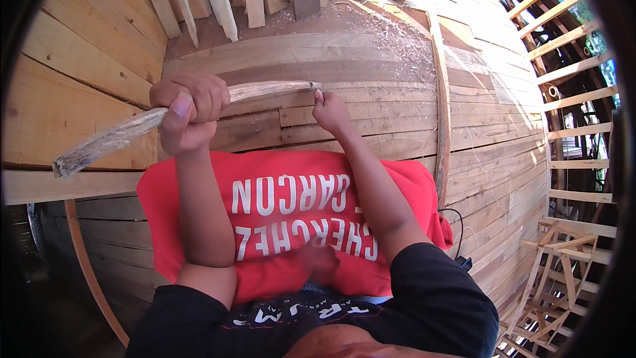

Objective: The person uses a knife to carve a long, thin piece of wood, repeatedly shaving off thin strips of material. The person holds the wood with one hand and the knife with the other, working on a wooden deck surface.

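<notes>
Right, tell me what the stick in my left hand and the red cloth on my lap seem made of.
Stick: wood, apparently unvarnished, shown by its rough, streaky surface.
Red cloth: fabric, perhaps cotton-like, with a matte look, judging by its soft drape; the exact fibre can't be told.

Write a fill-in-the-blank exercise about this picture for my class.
The person's bare ____ fist wraps around the long, rough, pale wooden stick.
The white-lettered cloth beneath the person's forearms is coloured ____.
Thin, pale shavings lie scattered over flat boards made of ____.
The dark T-shirt has ____ sleeves.
Missing words: left; red; wood; short.
</notes>
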Tool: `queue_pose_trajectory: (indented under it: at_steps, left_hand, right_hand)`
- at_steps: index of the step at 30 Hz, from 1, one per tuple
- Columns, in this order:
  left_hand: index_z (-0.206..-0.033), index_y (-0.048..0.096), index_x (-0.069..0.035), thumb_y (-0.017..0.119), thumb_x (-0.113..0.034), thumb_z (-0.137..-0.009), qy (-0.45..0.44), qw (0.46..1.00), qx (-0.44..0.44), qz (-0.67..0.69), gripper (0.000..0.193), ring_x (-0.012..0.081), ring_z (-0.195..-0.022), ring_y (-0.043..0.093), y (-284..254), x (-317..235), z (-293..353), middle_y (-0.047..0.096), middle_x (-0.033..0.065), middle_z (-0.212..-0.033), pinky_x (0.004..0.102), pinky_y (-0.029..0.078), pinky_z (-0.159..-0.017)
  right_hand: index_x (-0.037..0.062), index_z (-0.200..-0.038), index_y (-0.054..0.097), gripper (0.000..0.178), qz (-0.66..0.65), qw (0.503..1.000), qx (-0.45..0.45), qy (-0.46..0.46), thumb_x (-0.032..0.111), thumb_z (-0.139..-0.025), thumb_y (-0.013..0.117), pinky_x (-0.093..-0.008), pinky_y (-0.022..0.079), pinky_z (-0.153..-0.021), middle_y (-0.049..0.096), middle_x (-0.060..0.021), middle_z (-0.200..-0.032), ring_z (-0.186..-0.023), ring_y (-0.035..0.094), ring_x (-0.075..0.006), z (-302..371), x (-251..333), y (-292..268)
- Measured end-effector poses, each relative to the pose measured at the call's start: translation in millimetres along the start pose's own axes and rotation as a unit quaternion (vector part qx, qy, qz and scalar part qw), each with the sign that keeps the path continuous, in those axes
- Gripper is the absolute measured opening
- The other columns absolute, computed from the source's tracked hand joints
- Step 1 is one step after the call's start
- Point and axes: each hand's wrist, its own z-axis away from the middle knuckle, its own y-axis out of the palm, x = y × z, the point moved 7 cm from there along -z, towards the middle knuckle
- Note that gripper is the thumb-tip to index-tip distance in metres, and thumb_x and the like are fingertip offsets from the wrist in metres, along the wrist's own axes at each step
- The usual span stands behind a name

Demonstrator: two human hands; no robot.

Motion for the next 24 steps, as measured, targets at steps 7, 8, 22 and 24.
queue_pose_trajectory:
  at_steps: [7, 8, 22, 24]
  left_hand:
    - [-0.058, 0.023, -0.015, 0.042, -0.017, -0.094, 0.018, 0.998, -0.032, -0.05, 0.04, 0.0108, -0.04, 0.016, -6, -4, -3, 0.024, -0.0038, -0.046, 0.0301, 0.02, -0.045]
    - [-0.058, 0.023, -0.015, 0.042, -0.017, -0.094, 0.01, 0.998, -0.038, -0.049, 0.04, 0.0109, -0.04, 0.016, -6, -2, -1, 0.023, -0.0038, -0.046, 0.0301, 0.02, -0.046]
    - [-0.058, 0.021, -0.013, 0.042, -0.015, -0.093, 0.021, 0.99, -0.118, -0.068, 0.041, 0.012, -0.042, 0.016, -13, -4, 3, 0.023, -0.0013, -0.048, 0.0324, 0.021, -0.047]
    - [-0.059, 0.022, -0.013, 0.043, -0.015, -0.093, 0.017, 0.991, -0.12, -0.063, 0.041, 0.0121, -0.043, 0.016, -12, 1, 1, 0.023, -0.0014, -0.048, 0.0325, 0.021, -0.047]
  right_hand:
    - [-0.0045, -0.082, 0.061, 0.048, -0.061, 0.992, -0.037, -0.101, 0.036, -0.102, 0.044, -0.0529, 0.045, -0.068, 0.061, -0.0292, -0.073, -0.076, 0.061, -0.0488, 28, 82, -22]
    - [-0.0048, -0.083, 0.06, 0.047, -0.089, 0.994, -0.057, -0.036, 0.036, -0.102, 0.043, -0.0532, 0.045, -0.068, 0.061, -0.0292, -0.074, -0.076, 0.061, -0.0486, 15, 48, -4]
    - [-0.0042, -0.086, 0.063, 0.049, -0.007, 0.999, -0.025, -0.041, 0.037, -0.102, 0.041, -0.0556, 0.048, -0.074, 0.064, -0.0296, -0.079, -0.081, 0.062, -0.0488, 17, 77, -17]
    - [-0.0045, -0.085, 0.063, 0.049, -0.007, 0.997, -0.047, -0.056, 0.036, -0.102, 0.041, -0.0556, 0.048, -0.073, 0.063, -0.0304, -0.078, -0.081, 0.062, -0.0492, 16, 77, -20]
